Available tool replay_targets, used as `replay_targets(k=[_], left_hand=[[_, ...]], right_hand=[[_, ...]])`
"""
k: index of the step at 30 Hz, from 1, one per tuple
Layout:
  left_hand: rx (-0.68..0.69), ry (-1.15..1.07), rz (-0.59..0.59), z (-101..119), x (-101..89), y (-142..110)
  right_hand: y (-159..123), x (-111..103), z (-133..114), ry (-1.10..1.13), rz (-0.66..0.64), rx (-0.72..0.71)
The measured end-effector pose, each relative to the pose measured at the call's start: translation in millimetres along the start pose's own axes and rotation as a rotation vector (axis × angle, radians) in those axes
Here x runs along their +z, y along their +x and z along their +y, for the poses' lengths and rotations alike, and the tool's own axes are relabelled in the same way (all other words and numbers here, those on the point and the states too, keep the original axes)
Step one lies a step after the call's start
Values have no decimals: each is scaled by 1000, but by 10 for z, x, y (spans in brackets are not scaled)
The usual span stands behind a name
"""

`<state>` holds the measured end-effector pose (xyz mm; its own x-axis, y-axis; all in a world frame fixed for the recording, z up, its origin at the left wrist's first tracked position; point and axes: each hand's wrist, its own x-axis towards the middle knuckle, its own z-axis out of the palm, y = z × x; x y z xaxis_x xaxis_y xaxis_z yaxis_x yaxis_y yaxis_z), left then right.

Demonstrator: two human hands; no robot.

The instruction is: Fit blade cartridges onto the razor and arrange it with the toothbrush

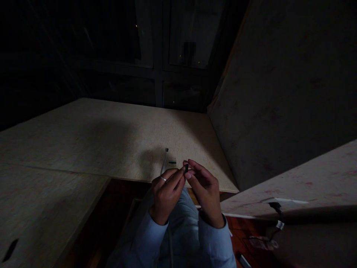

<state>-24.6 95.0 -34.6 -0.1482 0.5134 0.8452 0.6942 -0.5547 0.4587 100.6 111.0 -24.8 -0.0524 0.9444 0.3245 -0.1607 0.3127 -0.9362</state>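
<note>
A person in light-blue sleeves pinches a small black piece [186,168] between the fingertips of the left hand [166,191] and the right hand [205,188], above the near edge of a pale, mottled tabletop [111,145] in a dimly lit room. The fingers cover much of the piece, and its exact kind cannot be made out. Both thumbs and forefingers close in on it; the remaining fingers of the right hand are partly hidden behind its thumb. A silver-coloured ring [163,179] circles a finger of the left hand. Just beyond that hand, a pale cable [164,160] rises to a small connector [166,150], its lower run lost behind the knuckles. Beside it on the tabletop lies a small black-and-white item [173,162], too dim to identify. Darkness swallows most of the window [158,74] at the back, where only pinpoints of light show. At right, below a patterned wall panel [301,175], a black cord [279,212] bears a white tag [280,225], its lower end hard to trace in shadow. A dark object [244,260] on the reddish floor [235,232] is cut off by the bottom edge.
</note>
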Motion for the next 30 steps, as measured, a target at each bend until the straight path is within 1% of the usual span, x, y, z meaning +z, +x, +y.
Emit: replay_targets(k=[3, 5, 7, 9, 11, 12, 13, 14, 17, 19, 25, 30], left_hand=[[-17, -95, 25, -13, 8, 27], [-80, -193, 35, -26, 10, 49], [-182, -300, 40, -52, 11, 60], [-313, -411, 31, -92, 13, 59], [-426, -503, 5, -139, 13, 53], [-450, -527, -13, -164, 12, 51], [-444, -531, -32, -188, 9, 50], [-409, -518, -52, -212, 6, 49], [-251, -452, -116, -281, 3, 42], [-192, -451, -157, -320, 7, 25], [-169, -470, -274, -359, 5, -35], [-119, -421, -347, -334, -16, -48]], right_hand=[[2, -13, 27, 67, -5, 31], [24, -18, 57, 150, -14, 78], [55, -21, 91, 251, -25, 113], [88, -22, 128, 347, -49, 132], [114, -27, 167, 397, -77, 148], [122, -31, 186, 400, -86, 157], [128, -36, 204, 395, -90, 167], [130, -43, 220, 388, -94, 176], [126, -71, 248, 389, -136, 186], [119, -93, 247, 412, -179, 184], [107, -130, 238, 447, -251, 180], [93, -178, 317, 453, -270, 203]])
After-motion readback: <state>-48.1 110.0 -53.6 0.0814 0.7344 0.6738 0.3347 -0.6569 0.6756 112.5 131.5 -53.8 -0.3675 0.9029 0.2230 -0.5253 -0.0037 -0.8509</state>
